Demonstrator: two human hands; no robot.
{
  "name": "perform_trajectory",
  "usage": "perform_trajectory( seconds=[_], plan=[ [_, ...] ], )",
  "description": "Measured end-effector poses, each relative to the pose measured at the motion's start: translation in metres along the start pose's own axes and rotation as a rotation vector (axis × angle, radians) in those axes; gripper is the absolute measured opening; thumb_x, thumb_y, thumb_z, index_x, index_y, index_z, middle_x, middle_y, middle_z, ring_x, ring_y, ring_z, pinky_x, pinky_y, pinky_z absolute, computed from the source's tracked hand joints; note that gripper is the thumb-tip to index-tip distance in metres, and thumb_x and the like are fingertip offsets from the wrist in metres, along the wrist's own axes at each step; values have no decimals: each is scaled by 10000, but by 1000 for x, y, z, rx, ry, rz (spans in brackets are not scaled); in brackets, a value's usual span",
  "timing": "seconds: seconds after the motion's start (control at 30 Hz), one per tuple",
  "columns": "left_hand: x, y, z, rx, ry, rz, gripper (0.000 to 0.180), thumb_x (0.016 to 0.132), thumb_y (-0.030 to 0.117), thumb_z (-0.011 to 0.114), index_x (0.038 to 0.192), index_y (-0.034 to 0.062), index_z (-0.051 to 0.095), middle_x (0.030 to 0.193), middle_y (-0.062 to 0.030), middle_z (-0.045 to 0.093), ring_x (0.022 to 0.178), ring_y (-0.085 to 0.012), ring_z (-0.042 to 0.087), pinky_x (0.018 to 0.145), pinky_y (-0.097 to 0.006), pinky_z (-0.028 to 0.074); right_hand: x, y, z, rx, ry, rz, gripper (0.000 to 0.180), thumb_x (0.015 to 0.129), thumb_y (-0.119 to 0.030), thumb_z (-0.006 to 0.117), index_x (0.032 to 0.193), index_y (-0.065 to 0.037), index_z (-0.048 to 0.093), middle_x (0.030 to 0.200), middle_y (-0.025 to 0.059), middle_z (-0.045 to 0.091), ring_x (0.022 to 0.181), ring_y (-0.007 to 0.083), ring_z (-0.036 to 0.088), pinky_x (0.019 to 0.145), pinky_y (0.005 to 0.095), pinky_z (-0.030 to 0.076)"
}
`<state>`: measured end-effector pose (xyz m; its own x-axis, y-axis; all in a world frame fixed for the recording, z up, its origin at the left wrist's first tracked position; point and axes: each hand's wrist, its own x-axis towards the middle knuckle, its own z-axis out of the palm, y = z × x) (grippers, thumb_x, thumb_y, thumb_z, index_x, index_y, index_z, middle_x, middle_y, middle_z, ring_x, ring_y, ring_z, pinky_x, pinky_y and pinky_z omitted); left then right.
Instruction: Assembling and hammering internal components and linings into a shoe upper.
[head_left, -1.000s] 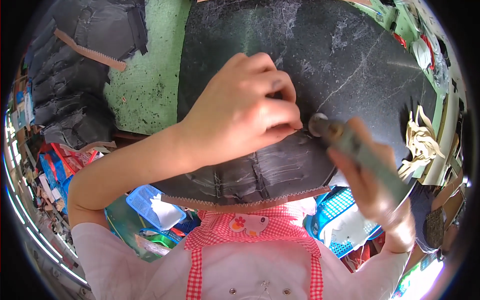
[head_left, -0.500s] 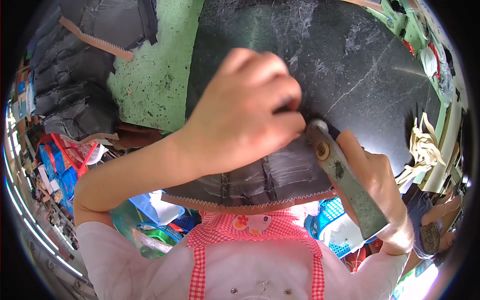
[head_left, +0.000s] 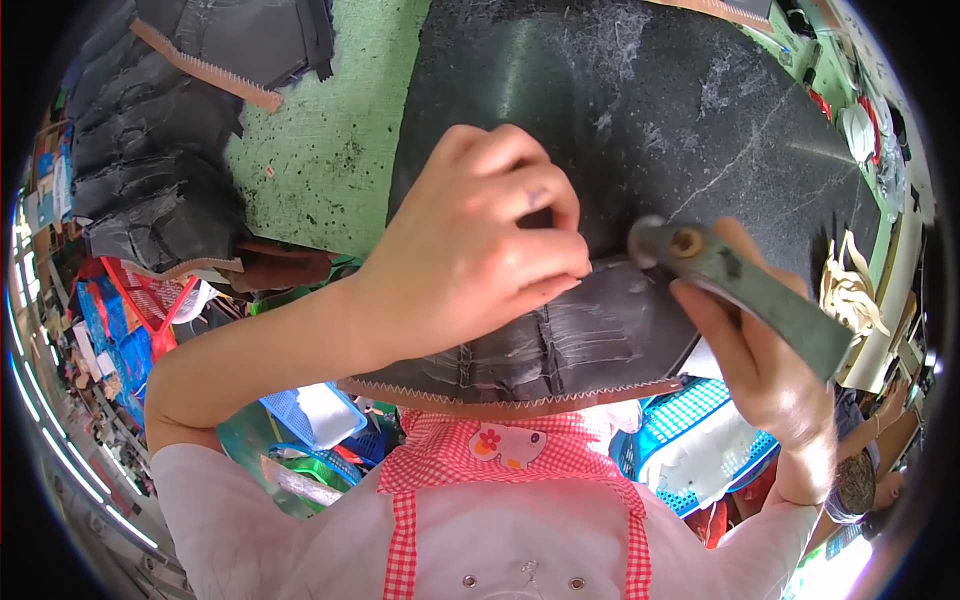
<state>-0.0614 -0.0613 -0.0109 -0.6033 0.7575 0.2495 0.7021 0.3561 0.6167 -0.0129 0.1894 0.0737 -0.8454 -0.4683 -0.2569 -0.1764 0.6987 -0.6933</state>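
My left hand (head_left: 480,230) is closed, its curled fingers and thumb at the far edge of a black leather piece (head_left: 600,340); the exact grip is hidden under the fingers. That piece has creased strips and a brown, zigzag-cut near border. Closed around a hammer (head_left: 765,290) is my right hand (head_left: 770,380). The grey metal head has a round face and a flat tapered end, and most of its handle is hidden. The round face hangs just right of my left fingertips, slightly blurred, near the piece's far edge.
A dark scuffed slab (head_left: 680,130) lies on the green table (head_left: 310,170). More black leather pieces (head_left: 150,160) are piled at left. Cream strips (head_left: 850,290) lie at right. Below the table edge are blue baskets (head_left: 700,440) and a red basket (head_left: 150,295). A person (head_left: 870,450) is at the far right.
The hammer has swung up and to the right with my right hand, its flat end turning outward. My left hand has shifted slightly left and down, still at the leather piece.
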Motion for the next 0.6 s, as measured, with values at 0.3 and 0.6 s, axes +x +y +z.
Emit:
perform_trajectory(
  seconds=[0.3,0.6],
  plan=[
    [-5,10,5,236,37,185,136,713,171,807,818,185,722,882,21,647,935,-216,595,814,-432,457,8,-16,7,-18,-56,74,235,888,-67,687,1061,5,545,751,178,606,668,420,655,543,420,478],
    [-2,-7,-17,182,-68,232,185,649,227,837,800,200,733,862,38,624,914,-210,579,838,-412,429,10,-15,17,-70,-41,5,198,865,25,643,1051,7,577,846,153,471,622,352,647,512,443,484]
  ],
)
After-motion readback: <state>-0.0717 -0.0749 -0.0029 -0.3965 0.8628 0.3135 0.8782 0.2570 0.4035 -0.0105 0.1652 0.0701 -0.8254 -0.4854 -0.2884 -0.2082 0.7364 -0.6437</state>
